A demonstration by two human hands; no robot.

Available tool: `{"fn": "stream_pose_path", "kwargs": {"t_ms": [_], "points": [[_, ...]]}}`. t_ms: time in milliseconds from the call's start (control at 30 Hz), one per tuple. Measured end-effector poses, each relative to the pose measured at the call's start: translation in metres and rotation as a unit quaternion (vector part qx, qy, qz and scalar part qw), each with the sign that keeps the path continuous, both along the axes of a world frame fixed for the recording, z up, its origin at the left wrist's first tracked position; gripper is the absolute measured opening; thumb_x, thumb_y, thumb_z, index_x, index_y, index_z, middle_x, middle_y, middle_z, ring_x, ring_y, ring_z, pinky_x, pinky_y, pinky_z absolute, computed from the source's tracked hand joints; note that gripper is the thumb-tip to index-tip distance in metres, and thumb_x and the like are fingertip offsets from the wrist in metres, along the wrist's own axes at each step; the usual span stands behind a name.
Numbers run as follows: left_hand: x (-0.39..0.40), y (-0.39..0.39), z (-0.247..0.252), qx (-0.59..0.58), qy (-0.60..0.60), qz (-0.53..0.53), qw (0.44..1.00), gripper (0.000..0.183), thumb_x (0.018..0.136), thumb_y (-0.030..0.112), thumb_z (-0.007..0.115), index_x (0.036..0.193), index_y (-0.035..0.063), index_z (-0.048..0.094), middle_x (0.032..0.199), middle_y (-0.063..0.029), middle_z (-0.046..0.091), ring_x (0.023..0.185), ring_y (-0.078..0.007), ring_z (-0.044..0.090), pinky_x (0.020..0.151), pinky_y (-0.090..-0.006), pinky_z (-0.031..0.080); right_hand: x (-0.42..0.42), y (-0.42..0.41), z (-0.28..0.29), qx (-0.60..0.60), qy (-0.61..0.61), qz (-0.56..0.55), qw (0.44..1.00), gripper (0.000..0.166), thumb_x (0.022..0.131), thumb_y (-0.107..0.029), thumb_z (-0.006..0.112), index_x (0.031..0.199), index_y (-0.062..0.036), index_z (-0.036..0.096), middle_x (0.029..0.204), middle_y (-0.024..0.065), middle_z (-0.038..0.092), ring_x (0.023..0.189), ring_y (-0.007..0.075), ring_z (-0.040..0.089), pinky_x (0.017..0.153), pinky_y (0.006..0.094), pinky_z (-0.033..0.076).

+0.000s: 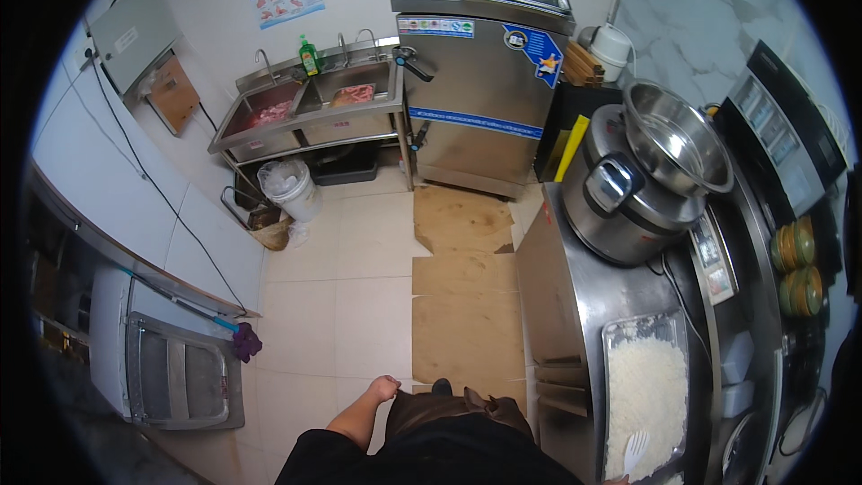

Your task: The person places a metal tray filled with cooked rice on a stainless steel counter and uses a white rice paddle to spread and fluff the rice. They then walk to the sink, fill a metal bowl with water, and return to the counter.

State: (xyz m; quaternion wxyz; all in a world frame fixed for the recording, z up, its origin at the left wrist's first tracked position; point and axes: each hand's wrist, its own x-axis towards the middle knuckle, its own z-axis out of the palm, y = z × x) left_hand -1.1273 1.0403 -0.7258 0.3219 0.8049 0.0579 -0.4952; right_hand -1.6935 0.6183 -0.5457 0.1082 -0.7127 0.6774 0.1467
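My left hand [385, 388] is closed on the edge of a dark brown apron [431, 411] at my waist. Only a sliver of my right hand [617, 481] shows at the bottom edge of the picture, on the handle of a white slotted rice paddle [636, 448]. The paddle's head rests over white, crumbly cooked rice [646, 384], spread in a shallow rectangular metal tray [679, 330]. That tray lies on the stainless steel counter [572, 269] at my right. Part of a second batch of rice shows at the lower edge.
Beyond the tray stands a large rice cooker [592, 222] with a steel basin [673, 141] on its lid. A steel steamer cabinet [478, 81] and a double sink [303, 114] holding raw meat [273, 113] line the back. Cardboard sheets [468, 323] cover part of the floor.
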Motion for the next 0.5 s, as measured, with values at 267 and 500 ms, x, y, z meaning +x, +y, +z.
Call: {"fn": "stream_pose_path", "kwargs": {"t_ms": [267, 500], "points": [[0.081, -0.017, 0.001, 0.043, 0.072, -0.014, 0.996, 0.035, 0.090, 0.033, 0.057, 0.108, 0.0035, 0.062, 0.093, -0.0097, 0.069, 0.070, -0.0188, 0.062, 0.057, -0.0343, 0.049, 0.284, 0.015, 0.079, 0.083, -0.198, 0.076, 0.974, 0.031, 0.091, -0.022, 0.058, 0.117, -0.0078, 0.065, 0.109, 0.0219, 0.066, 0.106, 0.0378, 0.061, 0.092, 0.0416, 0.047], [0.167, -0.073, 0.013, -0.051, 0.018, 0.003, 0.999, 0.032, 0.090, 0.034, 0.058, 0.097, 0.0032, 0.064, 0.084, -0.0099, 0.067, 0.068, -0.0189, 0.060, 0.059, -0.0342, 0.050, 0.479, -0.047, -0.008, 0.163, -0.386, 0.104, 0.902, 0.027, 0.082, -0.010, 0.067, 0.105, 0.0048, 0.067, 0.073, 0.0117, 0.066, 0.066, 0.0178, 0.062, 0.067, 0.0313, 0.051]]}}
